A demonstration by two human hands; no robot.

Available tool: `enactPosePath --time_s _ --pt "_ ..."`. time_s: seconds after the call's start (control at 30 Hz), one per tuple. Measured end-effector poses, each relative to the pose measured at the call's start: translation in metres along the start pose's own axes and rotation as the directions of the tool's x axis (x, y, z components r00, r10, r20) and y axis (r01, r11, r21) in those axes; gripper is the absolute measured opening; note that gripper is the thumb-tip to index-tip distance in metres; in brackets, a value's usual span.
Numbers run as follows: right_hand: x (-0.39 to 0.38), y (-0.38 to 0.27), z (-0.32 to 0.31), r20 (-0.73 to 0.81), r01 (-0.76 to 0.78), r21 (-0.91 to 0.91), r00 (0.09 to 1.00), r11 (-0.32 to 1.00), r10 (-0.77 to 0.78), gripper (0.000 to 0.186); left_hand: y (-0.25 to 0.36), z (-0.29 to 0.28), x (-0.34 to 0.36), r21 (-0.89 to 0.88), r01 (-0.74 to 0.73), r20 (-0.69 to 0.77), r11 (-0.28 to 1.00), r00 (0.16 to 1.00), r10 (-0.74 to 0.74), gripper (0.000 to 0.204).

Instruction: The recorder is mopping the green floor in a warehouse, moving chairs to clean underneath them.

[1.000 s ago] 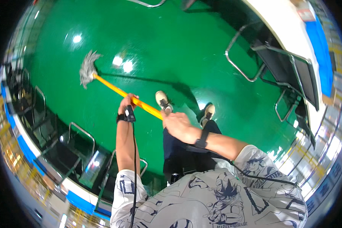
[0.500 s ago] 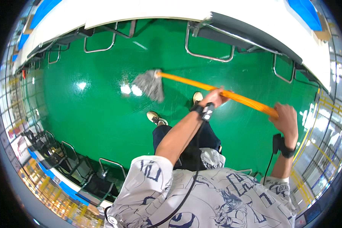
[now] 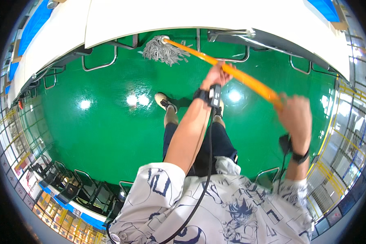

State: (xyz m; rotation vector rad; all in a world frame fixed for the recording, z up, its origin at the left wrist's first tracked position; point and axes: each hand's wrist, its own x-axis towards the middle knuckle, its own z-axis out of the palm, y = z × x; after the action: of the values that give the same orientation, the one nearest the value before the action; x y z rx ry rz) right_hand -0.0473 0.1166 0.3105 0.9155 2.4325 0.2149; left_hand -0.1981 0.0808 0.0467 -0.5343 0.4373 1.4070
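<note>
While I look down from my head camera, I see my left hand (image 3: 218, 76) wrapped tight around the orange mop handle (image 3: 227, 69), about halfway along it. My right hand (image 3: 295, 116) holds the near end of the same handle, fingers closed around it (this hand looks a bit blurry). The grey mop head (image 3: 163, 49) lies on the green floor (image 3: 101, 122), just under the edge of a long white table (image 3: 215, 18). My shoes (image 3: 165, 101) stand on the floor below the mop. Metal chair frames (image 3: 99, 61) sit under the table. A black cable (image 3: 203, 179) hangs down from my left wrist band (image 3: 207, 95).
</note>
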Motion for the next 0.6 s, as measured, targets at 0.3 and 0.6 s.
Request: enactPosePath --time_s 0.3,0.6 --pt "0.056 -0.17 -0.185 -0.432 0.623 -0.205 0.635 0.755 -0.641 0.006 0.166 -0.029 -0.159 -0.116 -0.281 0.06 0.953 0.955 0.289 0.016" --pt "0.098 -0.308 -0.252 -0.321 0.797 -0.33 0.409 0.506 -0.854 0.011 0.253 -0.13 -0.259 -0.45 -0.299 0.312 0.841 0.83 0.463 0.017"
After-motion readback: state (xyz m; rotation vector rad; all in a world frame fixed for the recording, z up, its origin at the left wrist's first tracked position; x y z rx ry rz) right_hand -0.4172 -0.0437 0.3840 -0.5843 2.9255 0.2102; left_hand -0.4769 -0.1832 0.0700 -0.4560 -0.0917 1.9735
